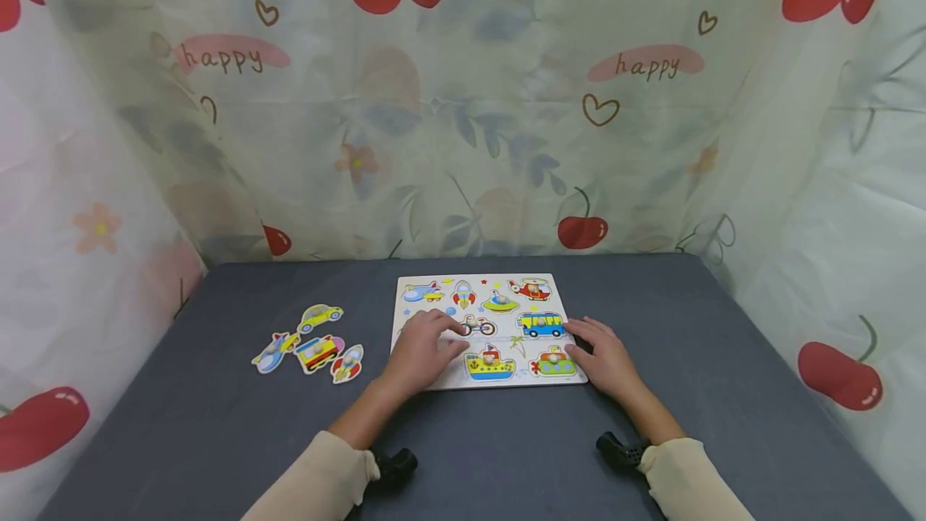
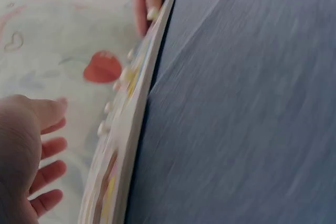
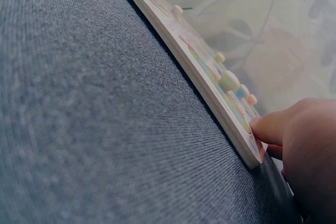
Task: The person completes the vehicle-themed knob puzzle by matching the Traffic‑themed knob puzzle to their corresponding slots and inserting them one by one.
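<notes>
A wooden peg puzzle board [image 1: 448,380] with vehicle pictures lies flat on the table. My left hand [image 1: 419,352] is over its left part, fingers relaxed and empty, the index fingertip near the bicycle piece [image 1: 479,327]. In the left wrist view, that hand's fingers [image 2: 51,174] are apart from the board. At the right edge, my right hand [image 1: 608,360] rests its thumb and fingertips on the board beside the blue bus [image 1: 541,325] and the green submarine [image 1: 553,361]. The right wrist view has the thumb [image 3: 268,127] touching the board's near corner. A ship piece [image 1: 489,364] sits at the front.
Left of the board, loose pieces lie close together on the dark table [image 1: 506,457]: a yellow car [image 1: 319,317], a blue plane [image 1: 271,355], a red-and-yellow train [image 1: 317,354] and a rocket [image 1: 348,365]. A patterned curtain [image 1: 463,135] stands behind the table.
</notes>
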The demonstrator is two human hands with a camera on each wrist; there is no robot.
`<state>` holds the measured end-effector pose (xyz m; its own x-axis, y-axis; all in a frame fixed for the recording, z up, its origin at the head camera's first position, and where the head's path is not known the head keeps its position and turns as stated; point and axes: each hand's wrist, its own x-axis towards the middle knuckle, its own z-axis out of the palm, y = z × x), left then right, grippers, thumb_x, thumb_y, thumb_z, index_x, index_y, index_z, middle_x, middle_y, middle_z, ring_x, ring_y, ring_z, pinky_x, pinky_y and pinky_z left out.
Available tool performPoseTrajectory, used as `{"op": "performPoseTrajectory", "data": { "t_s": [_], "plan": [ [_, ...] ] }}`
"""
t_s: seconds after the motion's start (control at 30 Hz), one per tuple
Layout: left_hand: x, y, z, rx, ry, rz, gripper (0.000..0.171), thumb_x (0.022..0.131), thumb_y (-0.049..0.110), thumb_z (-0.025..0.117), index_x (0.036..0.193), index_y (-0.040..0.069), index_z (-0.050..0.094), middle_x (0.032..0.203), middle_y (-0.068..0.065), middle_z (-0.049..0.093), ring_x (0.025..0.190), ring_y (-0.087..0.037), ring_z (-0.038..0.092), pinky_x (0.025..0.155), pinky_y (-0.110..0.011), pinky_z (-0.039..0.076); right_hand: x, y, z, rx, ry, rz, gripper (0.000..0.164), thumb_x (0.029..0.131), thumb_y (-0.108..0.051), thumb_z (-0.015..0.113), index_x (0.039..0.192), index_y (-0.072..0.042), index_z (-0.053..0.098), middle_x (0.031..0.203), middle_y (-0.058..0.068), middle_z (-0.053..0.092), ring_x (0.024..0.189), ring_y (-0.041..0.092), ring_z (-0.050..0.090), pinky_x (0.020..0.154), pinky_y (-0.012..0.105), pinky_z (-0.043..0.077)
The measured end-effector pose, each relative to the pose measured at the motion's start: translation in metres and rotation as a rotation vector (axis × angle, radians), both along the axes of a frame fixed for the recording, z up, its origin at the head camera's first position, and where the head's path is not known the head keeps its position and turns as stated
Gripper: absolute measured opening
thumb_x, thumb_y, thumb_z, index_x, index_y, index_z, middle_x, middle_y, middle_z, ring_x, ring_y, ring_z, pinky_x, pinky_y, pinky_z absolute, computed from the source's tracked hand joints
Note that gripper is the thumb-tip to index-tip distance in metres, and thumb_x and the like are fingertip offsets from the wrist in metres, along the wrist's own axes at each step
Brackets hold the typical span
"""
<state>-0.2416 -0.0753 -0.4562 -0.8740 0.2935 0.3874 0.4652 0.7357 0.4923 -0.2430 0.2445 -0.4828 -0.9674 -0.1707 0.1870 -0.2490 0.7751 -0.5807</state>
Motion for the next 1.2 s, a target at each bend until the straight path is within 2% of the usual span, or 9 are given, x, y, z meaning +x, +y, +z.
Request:
{"op": "performPoseTrajectory", "data": {
  "t_s": [0.17, 0.43, 0.67, 0.9, 1.2],
  "plan": [
    [-0.009, -0.02, 0.003, 0.055, -0.004, 0.07, 0.011, 0.087, 0.025, 0.075, 0.095, 0.018, 0.075, 0.097, 0.004, 0.067, 0.097, -0.019, 0.056, 0.088, -0.038, 0.043, 0.0, 0.001, -0.001, 0.007, 0.011, 0.006, 0.045, 0.094, -0.018, 0.064, 0.136, -0.002, 0.056, 0.14, 0.018, 0.051, 0.137, 0.039, 0.032, 0.105, 0.062, 0.025],
    [-0.023, -0.051, 0.005, 0.026, 0.018, 0.171, 0.013, 0.087, 0.023, 0.074, 0.097, 0.015, 0.075, 0.104, -0.003, 0.066, 0.099, -0.023, 0.054, 0.086, -0.042, 0.045, 0.0, 0.0, -0.002, 0.008, 0.024, 0.011, 0.044, 0.094, -0.016, 0.064, 0.135, -0.001, 0.056, 0.14, 0.019, 0.051, 0.137, 0.04, 0.032, 0.106, 0.061, 0.025],
    [-0.03, -0.071, 0.003, -0.048, 0.016, 0.199, 0.015, 0.087, 0.023, 0.075, 0.099, 0.013, 0.074, 0.11, -0.007, 0.065, 0.102, -0.027, 0.054, 0.09, -0.044, 0.044, 0.0, 0.0, -0.001, 0.011, 0.011, 0.008, 0.044, 0.095, -0.016, 0.062, 0.136, -0.002, 0.055, 0.141, 0.018, 0.05, 0.138, 0.039, 0.031, 0.106, 0.061, 0.024],
    [-0.034, -0.086, 0.003, -0.071, 0.01, 0.249, 0.019, 0.086, 0.023, 0.076, 0.101, 0.013, 0.073, 0.112, -0.008, 0.064, 0.105, -0.03, 0.054, 0.092, -0.048, 0.043, -0.001, 0.001, -0.001, 0.01, 0.006, 0.006, 0.044, 0.095, -0.018, 0.062, 0.136, -0.002, 0.056, 0.141, 0.018, 0.05, 0.138, 0.039, 0.031, 0.107, 0.06, 0.024],
    [-0.041, -0.111, 0.003, -0.095, 0.015, 0.249, 0.017, 0.086, 0.024, 0.076, 0.099, 0.013, 0.073, 0.112, -0.01, 0.063, 0.106, -0.032, 0.053, 0.092, -0.051, 0.041, -0.001, 0.0, -0.002, 0.009, 0.008, 0.001, 0.045, 0.094, -0.019, 0.063, 0.135, -0.002, 0.056, 0.14, 0.017, 0.051, 0.138, 0.038, 0.032, 0.107, 0.06, 0.024]
  ]
}}
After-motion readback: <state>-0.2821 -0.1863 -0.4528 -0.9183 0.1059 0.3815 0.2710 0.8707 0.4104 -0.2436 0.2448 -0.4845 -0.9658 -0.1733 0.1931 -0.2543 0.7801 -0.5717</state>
